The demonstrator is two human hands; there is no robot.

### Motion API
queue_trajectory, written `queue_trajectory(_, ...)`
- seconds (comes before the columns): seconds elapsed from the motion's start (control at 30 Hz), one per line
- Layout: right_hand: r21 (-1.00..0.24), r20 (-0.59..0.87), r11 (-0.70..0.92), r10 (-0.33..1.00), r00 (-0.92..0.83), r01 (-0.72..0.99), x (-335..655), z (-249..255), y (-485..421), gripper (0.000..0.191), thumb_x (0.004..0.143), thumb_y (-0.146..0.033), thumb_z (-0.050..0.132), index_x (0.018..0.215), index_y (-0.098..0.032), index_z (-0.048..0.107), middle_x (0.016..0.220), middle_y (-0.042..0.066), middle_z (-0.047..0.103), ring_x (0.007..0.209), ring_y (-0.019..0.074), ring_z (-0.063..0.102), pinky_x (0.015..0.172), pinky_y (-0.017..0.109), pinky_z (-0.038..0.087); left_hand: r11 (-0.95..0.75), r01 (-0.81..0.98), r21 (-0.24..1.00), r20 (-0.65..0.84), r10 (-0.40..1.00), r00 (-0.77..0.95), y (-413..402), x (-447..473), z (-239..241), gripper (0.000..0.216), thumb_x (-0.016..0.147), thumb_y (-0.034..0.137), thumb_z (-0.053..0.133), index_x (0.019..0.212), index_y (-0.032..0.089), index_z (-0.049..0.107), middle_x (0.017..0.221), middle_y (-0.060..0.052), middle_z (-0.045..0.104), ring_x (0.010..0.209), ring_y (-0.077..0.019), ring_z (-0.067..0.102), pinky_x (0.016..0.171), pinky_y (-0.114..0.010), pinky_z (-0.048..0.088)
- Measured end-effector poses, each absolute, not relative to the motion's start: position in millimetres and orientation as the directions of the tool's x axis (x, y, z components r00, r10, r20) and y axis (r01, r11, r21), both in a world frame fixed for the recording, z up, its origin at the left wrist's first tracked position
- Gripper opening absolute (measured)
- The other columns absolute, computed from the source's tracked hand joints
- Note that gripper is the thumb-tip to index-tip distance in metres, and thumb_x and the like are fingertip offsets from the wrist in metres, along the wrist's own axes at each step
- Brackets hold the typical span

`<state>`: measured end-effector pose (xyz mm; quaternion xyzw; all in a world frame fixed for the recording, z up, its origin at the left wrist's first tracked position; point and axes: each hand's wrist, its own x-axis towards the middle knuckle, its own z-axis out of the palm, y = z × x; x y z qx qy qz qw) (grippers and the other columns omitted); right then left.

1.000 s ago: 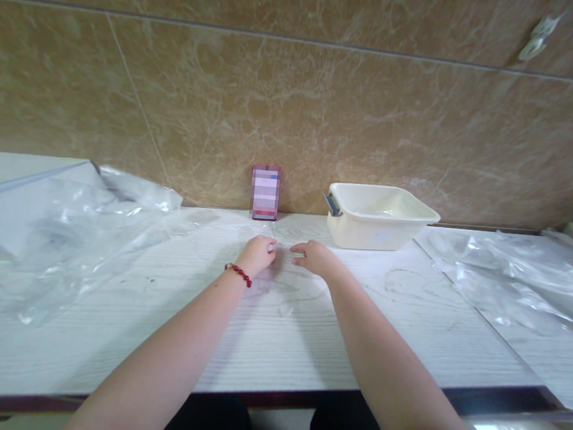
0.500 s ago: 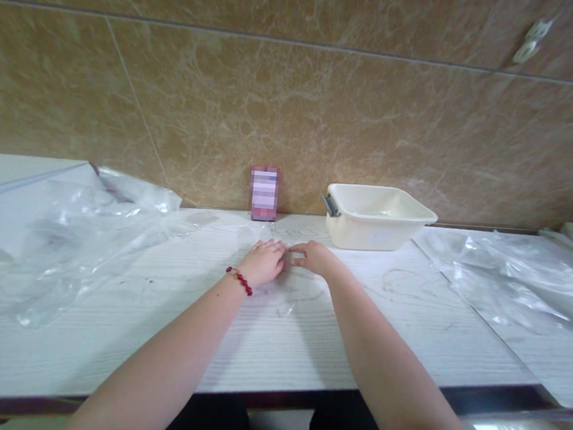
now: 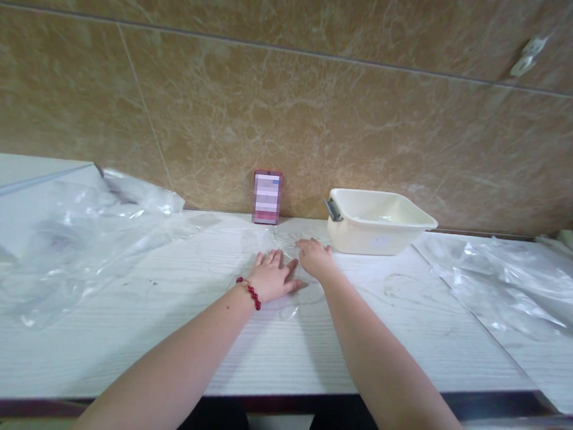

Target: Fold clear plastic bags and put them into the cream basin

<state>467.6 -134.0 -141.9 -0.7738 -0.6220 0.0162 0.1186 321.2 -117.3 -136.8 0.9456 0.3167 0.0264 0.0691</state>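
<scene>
My left hand [image 3: 274, 275], with a red bead bracelet [image 3: 249, 293] at the wrist, lies flat with its fingers spread. Beneath it is a thin clear plastic film [image 3: 289, 311] that is hard to make out against the white table [image 3: 155, 337]. My right hand [image 3: 315, 257] rests just to the right and a little farther off, palm down, fingers loosely stretched and apart. It seems to touch the same film; I see nothing gripped in either hand. A cream plastic tub [image 3: 365, 238] with a grey handle stands right beyond my right hand.
A phone [image 3: 266, 198] with a blurred screen leans upright against the brown marbled wall [image 3: 225, 116]. Crumpled clear plastic [image 3: 88, 244] lies at the left beside a white box [image 3: 20, 212]. More clear plastic sheeting [image 3: 516, 282] covers the right side. The table's dark front edge [image 3: 295, 402] runs near my body.
My left hand has spread its fingers and moved slightly toward me and right. My right hand has turned its fingers forward. The view has shifted slightly.
</scene>
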Motion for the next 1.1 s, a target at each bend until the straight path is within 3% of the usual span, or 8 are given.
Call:
queue_trajectory(0.17, -0.186, 0.081, -0.197, 0.973, 0.215, 0.963, 472, -141, -128, 0.046, 0.075, -0.016, 0.029, 0.118, -0.027, 0.040, 0.127, 0.000, 0.037, 0.120, 0.0222, 0.022, 0.090, 0.057, 0.014, -0.795, 0.592, 0.133, -0.024, 0.595, 0.804, -117, 317, -133, 0.070, 0.069, 0.067, 0.014, 0.124, 0.029, 0.031, 0.132, -0.014, 0.025, 0.120, -0.0328, 0.018, 0.090, -0.057, 0.010)
queue_trajectory(0.33, -0.209, 0.083, -0.206, 0.970, 0.227, 0.956, 475, -140, -122, 0.048, 0.074, -0.015, 0.029, 0.118, -0.029, 0.039, 0.127, -0.003, 0.037, 0.119, 0.0220, 0.023, 0.090, 0.057, 0.016, -0.796, 0.592, 0.130, -0.034, 0.593, 0.805, -117, 316, -132, 0.067, 0.068, 0.068, 0.013, 0.124, 0.033, 0.029, 0.132, -0.012, 0.025, 0.120, -0.0334, 0.018, 0.089, -0.058, 0.009)
queue_trajectory(0.5, -0.213, 0.124, -0.070, 0.988, 0.098, 0.975, 474, -139, -120, 0.040, 0.079, -0.032, 0.031, 0.118, -0.030, 0.039, 0.127, -0.003, 0.037, 0.119, 0.0219, 0.023, 0.092, 0.054, 0.016, -0.793, 0.594, 0.133, -0.037, 0.595, 0.803, -116, 316, -133, 0.068, 0.067, 0.069, 0.013, 0.124, 0.035, 0.029, 0.133, -0.012, 0.024, 0.120, -0.0355, 0.017, 0.088, -0.059, 0.008)
queue_trajectory(0.67, -0.175, 0.000, -0.034, 0.999, 0.034, 0.984, 479, -141, -115, 0.043, 0.080, -0.044, 0.030, 0.122, -0.034, 0.032, 0.132, -0.003, 0.027, 0.122, 0.0254, 0.015, 0.087, 0.063, 0.010, -0.780, 0.608, 0.147, -0.049, 0.609, 0.792, -117, 316, -135, 0.069, 0.066, 0.070, 0.014, 0.125, 0.034, 0.026, 0.134, -0.012, 0.021, 0.120, -0.0359, 0.015, 0.088, -0.059, 0.008)
queue_trajectory(0.8, -0.169, -0.006, 0.000, 1.000, -0.001, 0.986, 484, -142, -112, 0.044, 0.079, -0.048, 0.028, 0.122, -0.039, 0.028, 0.133, -0.005, 0.024, 0.122, 0.0268, 0.013, 0.085, 0.066, 0.008, -0.760, 0.633, 0.149, -0.024, 0.637, 0.771, -121, 319, -140, 0.073, 0.065, 0.071, 0.015, 0.125, 0.032, 0.028, 0.134, -0.013, 0.021, 0.121, -0.0367, 0.013, 0.089, -0.058, 0.007)
queue_trajectory(0.97, -0.196, 0.097, -0.007, 0.995, 0.027, 0.981, 481, -136, -119, 0.044, 0.080, -0.044, 0.033, 0.122, -0.032, 0.032, 0.130, 0.001, 0.031, 0.121, 0.0258, 0.017, 0.090, 0.059, 0.014, -0.753, 0.645, 0.128, 0.026, 0.653, 0.757, -127, 319, -133, 0.071, 0.067, 0.069, 0.017, 0.124, 0.028, 0.031, 0.133, -0.015, 0.023, 0.121, -0.0361, 0.015, 0.090, -0.056, 0.010)
queue_trajectory(1.1, -0.186, 0.282, 0.076, 0.959, -0.021, 0.980, 467, -121, -144, 0.035, 0.079, -0.030, 0.038, 0.111, -0.019, 0.047, 0.118, 0.007, 0.046, 0.112, 0.0206, 0.035, 0.092, 0.042, 0.026, -0.726, 0.686, 0.057, 0.068, 0.688, 0.722, -126, 307, -111, 0.058, 0.078, 0.053, 0.024, 0.123, 0.019, 0.033, 0.129, -0.018, 0.030, 0.119, -0.0317, 0.023, 0.092, -0.051, 0.016)
